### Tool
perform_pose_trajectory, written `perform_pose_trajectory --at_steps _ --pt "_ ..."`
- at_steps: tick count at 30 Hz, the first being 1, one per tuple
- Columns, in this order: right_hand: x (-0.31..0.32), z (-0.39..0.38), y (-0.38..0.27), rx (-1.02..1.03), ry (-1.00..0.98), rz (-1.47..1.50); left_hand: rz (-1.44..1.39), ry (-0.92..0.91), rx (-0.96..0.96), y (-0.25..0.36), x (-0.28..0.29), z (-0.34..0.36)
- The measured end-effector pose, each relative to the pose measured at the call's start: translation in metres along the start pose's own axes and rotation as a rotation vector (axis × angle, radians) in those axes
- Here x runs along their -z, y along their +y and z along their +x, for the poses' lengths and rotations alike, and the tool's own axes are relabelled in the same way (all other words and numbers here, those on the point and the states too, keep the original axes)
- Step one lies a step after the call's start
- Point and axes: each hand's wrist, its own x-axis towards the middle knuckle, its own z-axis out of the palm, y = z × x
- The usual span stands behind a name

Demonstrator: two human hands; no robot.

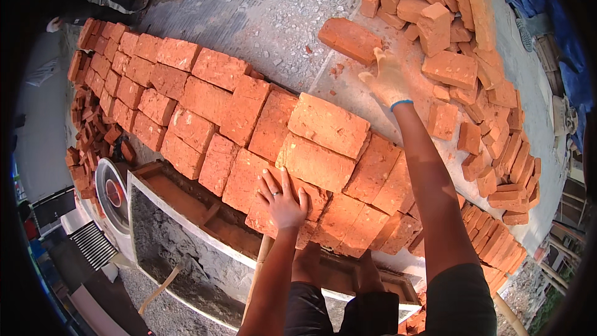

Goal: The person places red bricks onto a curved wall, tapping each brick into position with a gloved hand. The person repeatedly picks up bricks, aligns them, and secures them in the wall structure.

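The left hand (286, 204) is lying flat on stacked bricks (204, 101), the right hand (385, 79) splaying fingers by a loose brick (349, 40) at one o'clock; a seven-o'clock trough (189, 229) is holding grey material (175, 258).

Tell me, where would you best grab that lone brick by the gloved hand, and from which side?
Probably around the middle of the lone brick, coming from above, thumb on the near long side and fingers over the far one. It lies flat, apart from the brick pile, so both long sides seem reachable; the gloved right hand is at its right end.
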Motion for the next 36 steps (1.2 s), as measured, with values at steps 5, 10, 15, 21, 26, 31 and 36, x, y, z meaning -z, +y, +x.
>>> perform_pose_trajectory --at_steps 5,10,15,21,26,31,36 --pt "-0.022 0.126 -0.033 -0.18 -0.28 -0.213 0.006 -0.041 -0.01 -0.002 0.002 0.001" --pt "-0.042 0.098 -0.041 -0.354 -0.292 -0.085 0.023 -0.068 0.0 -0.002 0.004 0.002" --pt "-0.038 0.07 -0.041 -0.418 -0.158 0.042 0.046 0.034 -0.056 -0.002 -0.003 0.002" --pt "0.022 -0.051 0.009 -0.455 -0.243 0.697 0.148 0.105 -0.093 -0.013 -0.018 -0.001" --pt "0.085 -0.294 0.077 -0.682 0.132 0.706 0.152 0.111 -0.103 -0.016 -0.02 0.001" --pt "0.112 -0.436 0.177 -1.136 -0.136 0.866 0.127 0.176 -0.123 -0.026 -0.029 0.002" --pt "0.078 -0.446 0.226 -0.795 -0.343 0.187 0.139 0.166 -0.117 -0.045 -0.038 0.01"
